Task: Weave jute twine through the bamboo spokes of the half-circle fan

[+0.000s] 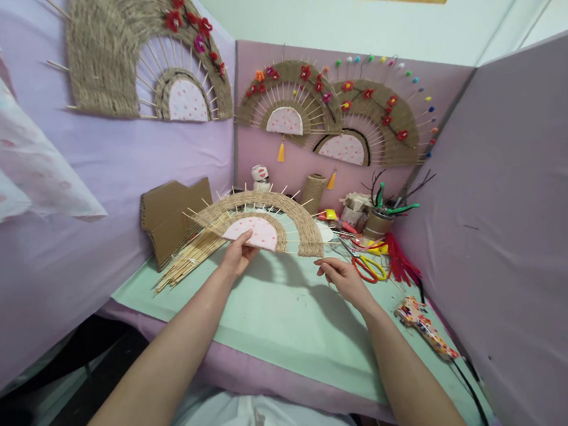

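Note:
My left hand [239,254] grips a half-round woven twine fan [298,215] by its flat lower edge, thumb over the white, red-dotted half-circle at its centre. Thin sticks spread out from that centre and poke past the outer rim. Just below the fan's right lower corner, my right hand [339,276] is closed in a pinch. Something thin, perhaps a twine end, seems to run from the corner to those fingertips; it is too fine to be sure. The fan is held tilted above the green tabletop [278,314].
Bundled sticks [188,262] and cardboard [171,214] lie left. Behind stands a twine roll [313,193]. Scissors [370,268], red strands [400,261], a tool can [379,220] and a patterned glue gun [426,328] with cord are on the right. Finished fans [281,79] hang on the panels.

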The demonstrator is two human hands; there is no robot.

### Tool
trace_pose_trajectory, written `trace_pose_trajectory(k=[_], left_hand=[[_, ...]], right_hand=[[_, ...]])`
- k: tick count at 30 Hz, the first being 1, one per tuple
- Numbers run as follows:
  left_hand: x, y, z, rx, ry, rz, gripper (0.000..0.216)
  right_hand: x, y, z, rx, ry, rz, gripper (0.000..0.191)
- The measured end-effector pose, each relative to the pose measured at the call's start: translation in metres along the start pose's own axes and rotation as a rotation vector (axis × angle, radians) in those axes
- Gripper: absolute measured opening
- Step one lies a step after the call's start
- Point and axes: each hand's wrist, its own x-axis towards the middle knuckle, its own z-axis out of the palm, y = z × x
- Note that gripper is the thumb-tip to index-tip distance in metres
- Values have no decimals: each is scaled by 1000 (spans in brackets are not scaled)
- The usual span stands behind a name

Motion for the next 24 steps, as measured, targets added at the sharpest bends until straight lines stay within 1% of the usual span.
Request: trace_pose_trajectory(k=[3, 5, 7, 10, 14, 21, 24], left_hand=[[0, 2, -1, -33, -6, -9, 23], [0, 3, -1, -53, -11, -20, 21], [0, 3, -1, -61, -16, -28, 19], [-1, 4, -1, -59, -14, -31, 20], [-2, 4, 1, -47, -2, -32, 20], [-3, 1, 1, -6, -26, -38, 19], [-2, -1, 0, 50, -42, -63, 19]], right_hand=[[-1, -4, -3, 47, -30, 20, 41], [-1, -7, -4, 55, -21, 32, 40], [-1, -10, -6, 55, 23, 34, 38], [-1, -12, -8, 76, 125, 36, 37], [-1, -10, -11, 113, 230, 82, 37], [2, -8, -13, 165, 327, 143, 36], [4, -7, -11, 253, 330, 170, 34]])
